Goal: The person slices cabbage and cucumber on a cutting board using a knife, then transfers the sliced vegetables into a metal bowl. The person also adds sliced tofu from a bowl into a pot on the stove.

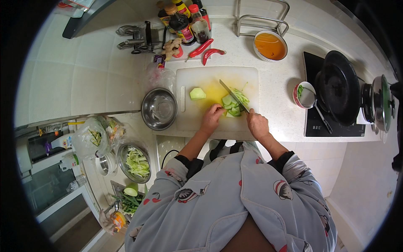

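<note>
My right grip (257,124) is closing around the handle of a kitchen knife (233,95), whose blade is slanting up and away from me across the white cutting board (197,77). My left grip (212,117) is pressing down with curled fingertips on the pale green vegetable slices (231,107) lying just right of the board's middle, so it is holding them in place rather than lifting anything. The blade is resting against the far side of that stack, and thin green strips (242,97) are piling up just beyond it, toward the board's right part. One uncut peeled chunk (197,93) is sitting on the board's left half, well apart from the knife.

Judging by this, I am somewhere in the middle of the cutting: a small heap is already in strips, the stack under my fingers is only partly sliced, and the chunk is untouched. An empty steel bowl (159,108) is standing on the table just left of the board. Beyond the board's far edge two red chillies (206,50) and a piece of ginger (171,48) are lying whole, near some sauce bottles (184,21). To the right of the board a black pan (341,88) is sitting on the cooktop, with a small bowl (305,95) between them.
</note>
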Demonstrator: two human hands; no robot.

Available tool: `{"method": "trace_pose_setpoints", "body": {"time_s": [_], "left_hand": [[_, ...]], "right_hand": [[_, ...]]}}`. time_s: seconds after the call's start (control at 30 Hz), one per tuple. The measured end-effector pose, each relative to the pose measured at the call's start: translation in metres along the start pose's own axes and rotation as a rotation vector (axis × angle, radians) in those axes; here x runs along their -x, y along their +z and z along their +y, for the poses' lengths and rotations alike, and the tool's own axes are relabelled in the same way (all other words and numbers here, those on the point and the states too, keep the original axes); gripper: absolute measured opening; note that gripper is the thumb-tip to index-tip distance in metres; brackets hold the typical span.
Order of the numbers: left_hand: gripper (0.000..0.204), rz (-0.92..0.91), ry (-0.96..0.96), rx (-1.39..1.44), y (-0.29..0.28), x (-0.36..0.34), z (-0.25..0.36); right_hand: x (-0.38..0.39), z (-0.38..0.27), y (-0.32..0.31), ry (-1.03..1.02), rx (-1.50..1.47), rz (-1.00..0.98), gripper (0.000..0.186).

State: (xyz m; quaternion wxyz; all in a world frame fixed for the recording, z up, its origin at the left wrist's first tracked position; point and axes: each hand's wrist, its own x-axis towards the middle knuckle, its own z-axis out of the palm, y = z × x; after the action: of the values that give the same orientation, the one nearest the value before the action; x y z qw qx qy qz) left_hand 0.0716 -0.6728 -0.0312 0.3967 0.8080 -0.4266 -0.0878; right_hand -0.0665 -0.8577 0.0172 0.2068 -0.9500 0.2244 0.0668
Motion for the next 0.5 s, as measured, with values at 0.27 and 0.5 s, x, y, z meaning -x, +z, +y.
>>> {"method": "trace_pose_setpoints", "body": {"time_s": [0.27, 0.5], "left_hand": [[0.014, 0.060, 0.000, -0.048, 0.000, -0.001, 0.001], [0.026, 0.060, 0.061, -0.070, 0.013, -0.028, 0.015]], "right_hand": [[0.001, 0.004, 0.008, -0.055, 0.008, 0.096, 0.024], [0.001, 0.001, 0.004, -0.049, -0.006, 0.088, 0.025]]}}
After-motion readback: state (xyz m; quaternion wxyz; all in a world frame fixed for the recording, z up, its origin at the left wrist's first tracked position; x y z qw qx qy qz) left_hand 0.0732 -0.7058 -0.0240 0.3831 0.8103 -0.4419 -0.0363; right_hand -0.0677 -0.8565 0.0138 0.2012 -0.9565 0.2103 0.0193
